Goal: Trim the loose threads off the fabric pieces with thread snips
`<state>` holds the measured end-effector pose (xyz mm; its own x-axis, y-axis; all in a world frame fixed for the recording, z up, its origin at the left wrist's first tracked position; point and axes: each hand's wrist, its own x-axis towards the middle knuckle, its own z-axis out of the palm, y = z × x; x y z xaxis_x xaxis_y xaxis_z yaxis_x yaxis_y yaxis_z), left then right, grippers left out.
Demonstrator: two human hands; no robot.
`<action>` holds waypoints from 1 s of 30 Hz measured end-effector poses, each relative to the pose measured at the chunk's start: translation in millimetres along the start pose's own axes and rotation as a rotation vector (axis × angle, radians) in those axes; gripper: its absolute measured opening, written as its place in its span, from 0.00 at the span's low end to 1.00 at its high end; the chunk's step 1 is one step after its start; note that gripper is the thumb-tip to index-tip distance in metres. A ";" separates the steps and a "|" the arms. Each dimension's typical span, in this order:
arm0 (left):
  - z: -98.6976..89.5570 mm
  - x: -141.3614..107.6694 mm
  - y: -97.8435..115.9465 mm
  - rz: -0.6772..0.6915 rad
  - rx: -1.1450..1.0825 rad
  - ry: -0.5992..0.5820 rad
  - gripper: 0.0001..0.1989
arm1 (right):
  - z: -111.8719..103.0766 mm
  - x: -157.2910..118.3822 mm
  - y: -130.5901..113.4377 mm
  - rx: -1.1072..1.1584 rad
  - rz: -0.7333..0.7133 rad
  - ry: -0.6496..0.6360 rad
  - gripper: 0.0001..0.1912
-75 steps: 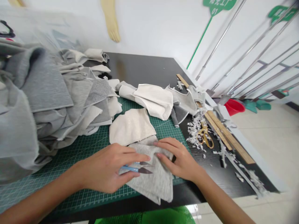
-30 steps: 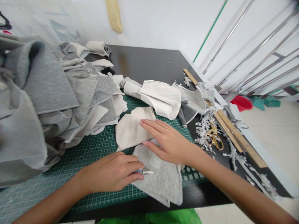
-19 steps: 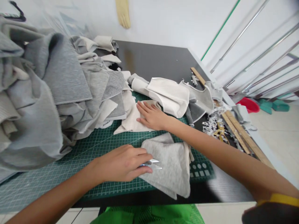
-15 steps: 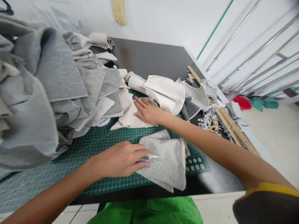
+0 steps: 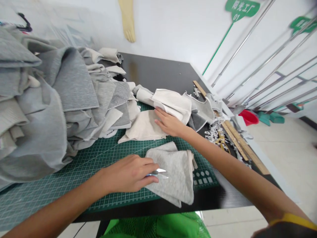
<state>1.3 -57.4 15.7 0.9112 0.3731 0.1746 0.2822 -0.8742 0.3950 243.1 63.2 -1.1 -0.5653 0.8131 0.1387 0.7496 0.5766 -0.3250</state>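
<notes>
My left hand [image 5: 127, 174] is closed around small thread snips [image 5: 158, 174], whose steel blades stick out past my fingers beside a folded grey knit fabric piece [image 5: 170, 175]. The snips' handle is mostly hidden in my palm. My right hand [image 5: 169, 124] lies flat, holding nothing, on the edge of a cream fabric piece [image 5: 142, 127]. Its fingertips reach a white ribbed fabric piece [image 5: 173, 103]. Both fabric pieces on the front side rest on a green cutting mat [image 5: 53, 185].
A large heap of grey fabric [image 5: 49, 99] fills the left of the black table [image 5: 158, 71]. Gold scissors [image 5: 221, 142], a wooden ruler [image 5: 235, 142] and white fabric scraps [image 5: 211, 132] lie at the right. A green mesh bag [image 5: 158, 226] sits below the table's front edge.
My right hand has moved off the grey piece, up and left onto the cream piece, which now lies flatter and closer to the ribbed piece. My left hand stays near the grey piece with the snips.
</notes>
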 end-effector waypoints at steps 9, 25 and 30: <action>-4.4 2.5 -3.5 -0.044 -0.029 -0.010 0.14 | 20.6 47.2 46.3 0.019 0.126 0.016 0.38; -5.4 2.7 -4.3 -0.020 -0.039 -0.051 0.09 | -32.0 -27.0 -11.6 0.185 0.012 0.322 0.22; -2.3 2.2 2.8 -0.001 -0.045 -0.044 0.09 | -40.3 -65.0 -17.9 0.170 -0.050 0.217 0.21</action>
<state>3.4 -58.3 19.3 0.9236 0.3590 0.1343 0.2704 -0.8586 0.4356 280.3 3.2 33.3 -0.4990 0.7928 0.3499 0.6442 0.6094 -0.4622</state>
